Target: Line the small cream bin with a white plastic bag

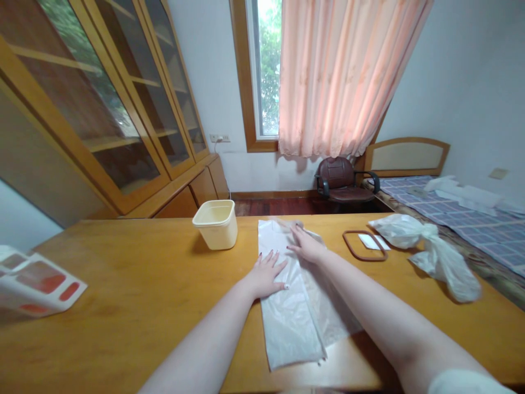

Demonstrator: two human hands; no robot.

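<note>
A whitish plastic bag (289, 323) lies lengthwise on the table, folded into a long strip, with a sheer, thinner layer spread out on its right. My left hand (266, 276) rests flat on the strip's left side, fingers spread and pressing down. Farther up, my right hand (307, 244) touches the bag near its far end, where the sheer part meets the strip. Its thumb and forefinger are apart and stretched over the plastic. A small greyish bunch of plastic shows just beyond those fingers.
On the wooden table (135, 306) are a cream square tub (217, 230), a white and red plastic holder (45, 284), a brown frame-like ring (348, 246) over a white packet (369, 242), and a knotted plastic bag (435, 246). Beyond stand a chair (338, 178) and a bed (463, 213).
</note>
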